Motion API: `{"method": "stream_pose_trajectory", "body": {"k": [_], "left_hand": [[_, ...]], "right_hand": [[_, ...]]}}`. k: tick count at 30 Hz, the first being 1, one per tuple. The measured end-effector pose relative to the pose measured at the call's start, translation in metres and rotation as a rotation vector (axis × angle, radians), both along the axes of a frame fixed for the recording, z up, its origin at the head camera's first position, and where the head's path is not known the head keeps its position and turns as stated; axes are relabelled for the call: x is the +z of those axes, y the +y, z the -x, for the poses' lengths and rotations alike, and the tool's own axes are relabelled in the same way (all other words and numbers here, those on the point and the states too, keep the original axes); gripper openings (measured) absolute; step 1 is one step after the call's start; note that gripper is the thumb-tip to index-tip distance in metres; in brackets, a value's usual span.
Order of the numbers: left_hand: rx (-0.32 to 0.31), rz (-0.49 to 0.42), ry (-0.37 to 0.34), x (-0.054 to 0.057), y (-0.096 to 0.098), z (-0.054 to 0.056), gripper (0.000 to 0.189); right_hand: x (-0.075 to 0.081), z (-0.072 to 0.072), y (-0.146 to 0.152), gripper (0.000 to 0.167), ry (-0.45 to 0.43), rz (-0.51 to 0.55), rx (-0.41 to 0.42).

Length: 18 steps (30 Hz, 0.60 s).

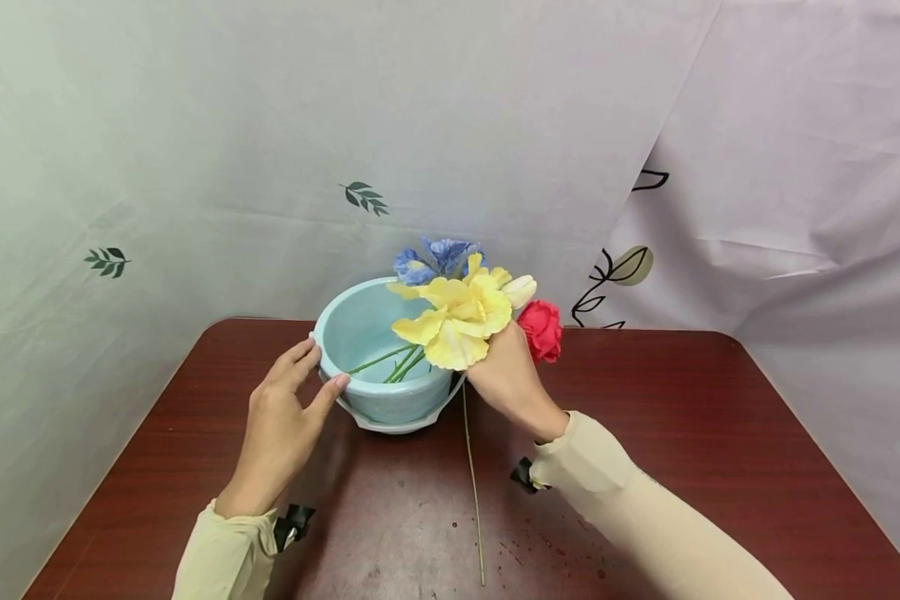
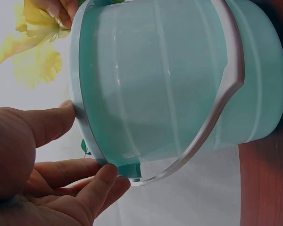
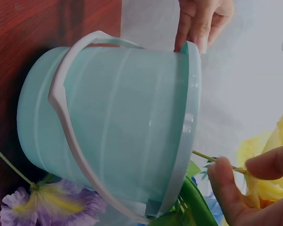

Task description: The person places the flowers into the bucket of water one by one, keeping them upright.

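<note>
standing on glossy red-brown table [image 1: 660, 417]: blue bucket [image 1: 399, 405]; leaf-printed pale cloth [image 1: 450, 142] behind.

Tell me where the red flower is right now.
In the head view, the red flower is right of centre, just to the right of the right hand and the yellow flower, below the white bud.

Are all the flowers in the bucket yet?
Not all, it seems. Done: several green stems already reach inside the bucket. In hand: the right hand holds the yellow flower just below its petals, and the left hand touches the rim. Left: the purple flower lies outside, so it's probably still to go in.
</note>
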<state>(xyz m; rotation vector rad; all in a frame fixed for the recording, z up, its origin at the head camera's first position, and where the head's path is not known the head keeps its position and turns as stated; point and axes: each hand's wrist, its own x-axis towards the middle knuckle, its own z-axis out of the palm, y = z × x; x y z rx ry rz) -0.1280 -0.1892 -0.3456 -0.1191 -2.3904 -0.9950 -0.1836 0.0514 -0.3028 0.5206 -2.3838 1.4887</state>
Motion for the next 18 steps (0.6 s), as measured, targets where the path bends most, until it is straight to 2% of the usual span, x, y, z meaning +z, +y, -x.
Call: {"method": "stream_pose_trajectory", "body": {"k": [5,12,14,18], "left_hand": [[0.001,0.004,-0.004,0.000,0.000,0.000,0.052],[0.001,0.006,-0.008,0.000,0.000,0.000,0.052],[0.002,0.007,-0.006,0.000,0.000,0.000,0.052],[0.001,0.008,-0.001,0.000,0.000,0.000,0.052]], "right_hand": [[0.004,0.000,0.004,0.033,-0.076,-0.021,0.011],[0.010,-0.001,0.007,0.010,-0.223,0.053,0.073],[0.012,-0.001,0.008,0.012,-0.240,0.071,0.082],[0.017,-0.001,0.011,0.031,-0.262,0.141,0.092]]}}
